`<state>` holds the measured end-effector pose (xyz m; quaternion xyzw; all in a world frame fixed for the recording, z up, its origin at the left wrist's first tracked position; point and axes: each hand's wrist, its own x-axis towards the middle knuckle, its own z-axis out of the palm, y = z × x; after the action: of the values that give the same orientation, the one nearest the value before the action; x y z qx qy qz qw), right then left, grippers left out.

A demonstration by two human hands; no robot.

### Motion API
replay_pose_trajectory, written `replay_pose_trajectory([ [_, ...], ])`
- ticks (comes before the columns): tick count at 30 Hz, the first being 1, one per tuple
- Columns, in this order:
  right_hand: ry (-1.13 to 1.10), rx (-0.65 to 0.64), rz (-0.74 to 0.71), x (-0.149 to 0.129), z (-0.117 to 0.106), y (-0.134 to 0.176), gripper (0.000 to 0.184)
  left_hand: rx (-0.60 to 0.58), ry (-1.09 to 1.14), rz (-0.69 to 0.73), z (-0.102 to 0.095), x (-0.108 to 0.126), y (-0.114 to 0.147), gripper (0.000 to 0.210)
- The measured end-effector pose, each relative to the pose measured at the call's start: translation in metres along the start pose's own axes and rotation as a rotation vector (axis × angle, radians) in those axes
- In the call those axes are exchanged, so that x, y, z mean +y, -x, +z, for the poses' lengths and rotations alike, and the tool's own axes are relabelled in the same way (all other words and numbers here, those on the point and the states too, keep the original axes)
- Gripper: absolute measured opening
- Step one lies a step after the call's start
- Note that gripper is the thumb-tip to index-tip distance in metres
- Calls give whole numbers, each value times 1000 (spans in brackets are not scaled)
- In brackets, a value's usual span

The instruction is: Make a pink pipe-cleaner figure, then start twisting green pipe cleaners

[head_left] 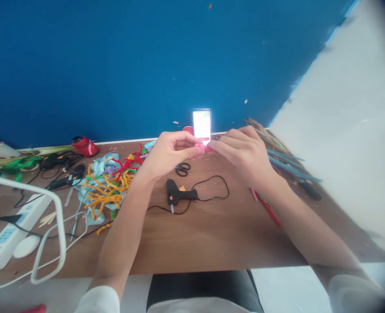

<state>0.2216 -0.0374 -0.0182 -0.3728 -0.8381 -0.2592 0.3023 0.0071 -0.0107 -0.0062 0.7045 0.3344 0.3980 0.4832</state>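
Observation:
A small pink fuzzy piece (202, 148), perhaps pipe cleaner, is pinched between both hands above the table. My left hand (174, 152) grips its left side with thumb and fingers. From the right, the fingertips of my right hand (244, 150) close on its other end. Just behind the hands a lit phone (202, 126) stands upright. Below them lie black-handled scissors (182, 169), partly covered by my left hand, and a black glue gun (179, 193) with its cord looped to the right.
Orange pipe cleaners (109, 195) and light blue ribbon (97, 169) are heaped at left. A white power strip (16, 230) and a white frame (61, 230) stand near the left edge. Blue sticks (290, 167) lie along the right wall; a red stick (270, 211) is beside my right forearm.

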Motion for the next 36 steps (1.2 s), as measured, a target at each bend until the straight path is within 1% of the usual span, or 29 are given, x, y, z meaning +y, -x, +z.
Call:
replay_pose_trajectory([
  [5, 101, -12, -26, 0, -2, 2, 20, 39, -123, 33, 5, 3, 2, 30],
  [10, 139, -4, -19, -2, -4, 1, 20, 63, -240, 120, 11, 7, 5, 23],
  [19, 102, -34, 45, -2, -3, 2, 22, 91, -155, 137, 15, 2, 2, 22],
  [21, 79, -47, 76, -1, -4, 2, 24, 67, -134, 130, 15, 1, 2, 24],
  [23, 36, -50, 116, -1, -4, 1, 26, 39, -120, 138, 15, 1, 2, 32],
  [25, -27, -54, 156, 0, -6, 1, 28, 49, -142, 184, 16, 2, 2, 39],
  [26, -60, -58, 173, 0, -7, 0, 29, 70, -176, 218, 17, 2, 2, 39],
  [30, -143, -89, 215, 2, -12, -1, 31, 155, -348, 332, 19, 4, 2, 22],
  [33, -184, -129, 195, 3, -16, -1, 31, 148, -432, 382, 19, 4, 2, 16],
  [36, -230, -144, 184, 3, -18, -1, 30, 147, -488, 421, 19, 4, 2, 13],
])
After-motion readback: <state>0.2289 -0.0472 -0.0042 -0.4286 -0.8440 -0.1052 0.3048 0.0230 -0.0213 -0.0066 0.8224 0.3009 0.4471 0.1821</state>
